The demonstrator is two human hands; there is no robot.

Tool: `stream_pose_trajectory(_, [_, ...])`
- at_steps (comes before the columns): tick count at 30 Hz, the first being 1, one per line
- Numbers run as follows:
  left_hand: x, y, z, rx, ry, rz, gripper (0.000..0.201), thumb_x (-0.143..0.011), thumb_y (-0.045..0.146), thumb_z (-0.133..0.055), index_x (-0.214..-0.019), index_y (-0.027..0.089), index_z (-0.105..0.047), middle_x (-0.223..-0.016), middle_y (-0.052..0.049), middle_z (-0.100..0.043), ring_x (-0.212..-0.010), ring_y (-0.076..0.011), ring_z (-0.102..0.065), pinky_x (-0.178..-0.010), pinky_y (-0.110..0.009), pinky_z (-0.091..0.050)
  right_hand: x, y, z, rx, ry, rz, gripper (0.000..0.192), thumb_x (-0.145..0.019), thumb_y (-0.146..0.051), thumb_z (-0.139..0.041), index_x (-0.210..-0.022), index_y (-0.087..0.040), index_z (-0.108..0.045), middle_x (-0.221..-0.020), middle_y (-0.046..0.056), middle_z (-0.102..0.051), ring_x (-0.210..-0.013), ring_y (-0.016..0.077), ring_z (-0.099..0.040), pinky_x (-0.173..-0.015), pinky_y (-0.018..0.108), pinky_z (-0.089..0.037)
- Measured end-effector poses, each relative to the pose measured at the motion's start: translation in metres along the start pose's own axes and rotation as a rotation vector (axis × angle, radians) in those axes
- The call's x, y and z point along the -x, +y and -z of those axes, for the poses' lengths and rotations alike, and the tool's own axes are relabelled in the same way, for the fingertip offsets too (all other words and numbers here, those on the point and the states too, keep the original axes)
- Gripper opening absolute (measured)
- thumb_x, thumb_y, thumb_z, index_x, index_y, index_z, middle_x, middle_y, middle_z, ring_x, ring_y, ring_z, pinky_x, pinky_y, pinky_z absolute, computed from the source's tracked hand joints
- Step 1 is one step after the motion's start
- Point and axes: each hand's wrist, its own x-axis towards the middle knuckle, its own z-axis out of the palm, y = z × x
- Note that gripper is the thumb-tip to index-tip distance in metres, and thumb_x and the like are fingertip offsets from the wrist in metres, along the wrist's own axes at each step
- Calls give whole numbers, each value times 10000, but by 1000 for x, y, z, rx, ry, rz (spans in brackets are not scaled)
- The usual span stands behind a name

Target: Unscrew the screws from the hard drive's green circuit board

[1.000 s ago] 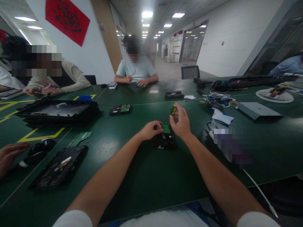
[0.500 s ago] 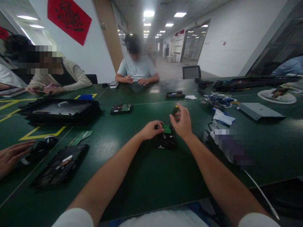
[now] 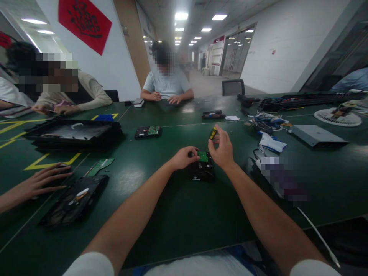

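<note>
While left hand (image 3: pixel 184 158) steadies hard drive (image 3: pixel 201 170), right grip (image 3: pixel 221 147) pinches screwdriver (image 3: pixel 213 133); 2nd drive (image 3: pixel 147 132) beyond

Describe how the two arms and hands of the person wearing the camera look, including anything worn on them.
Both arms are bare from the upper arm down to the fingers. Short white sleeves cover only the tops of the arms at the bottom edge of the picture. The left hand and the right hand wear no gloves. No watch, bracelet or ring can be seen on either one.
</note>
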Motion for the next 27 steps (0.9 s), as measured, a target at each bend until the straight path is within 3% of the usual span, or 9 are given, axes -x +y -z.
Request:
stream_pose_trajectory(5, [-1, -2, 0, 8, 3, -9, 139, -836, 315, -744, -848, 205, -660, -1302, -69, -670, -1165, -253, -629, -1087, -450, -423, 1, 1, 0, 0, 4, -11, 640, -922, -255, -597, -1518, -255, -363, -1275, 136, -532, -875, 204, -652, -743, 404, -645])
stream_pose_trajectory(10, [-1, -2, 0, 17, -7, -8, 139, -841, 318, -738, -839, 206, -656, -1306, -69, -669, -1170, -253, -627, -1088, -452, -422, 1, 2, -1, -4, -22, -9, 693, -914, -202, -560, -1554, -279, -306, -1297, 132, -524, -949, 215, -649, -762, 393, -643])
stream_pose_trajectory(15, [-1, 0, 1, 11, -10, -5, 133, -842, 315, -735, -841, 205, -660, -1309, -71, -669, -1166, -254, -629, -1086, -453, -425, 1, 2, -1, 18, -5, -29, 673, -910, -257, -601, -1529, -279, -338, -1260, 126, -517, -845, 199, -642, -714, 406, -640])
stream_pose_trajectory(20, [0, 0, 1, 6, -5, -10, 134, -843, 319, -734, -848, 209, -658, -1308, -66, -670, -1165, -252, -628, -1083, -448, -427, 0, 1, 0, -5, -3, -4, 659, -914, -229, -578, -1527, -268, -338, -1276, 136, -525, -935, 228, -642, -747, 404, -642])
stream_pose_trajectory(27, [-1, -2, 0, 7, -2, -4, 142, -838, 320, -736, -840, 203, -658, -1303, -69, -670, -1154, -252, -634, -1082, -446, -427, 0, -1, 0, 36, 15, -20, 650, -913, -273, -603, -1515, -255, -359, -1258, 132, -522, -834, 201, -630, -728, 412, -636])
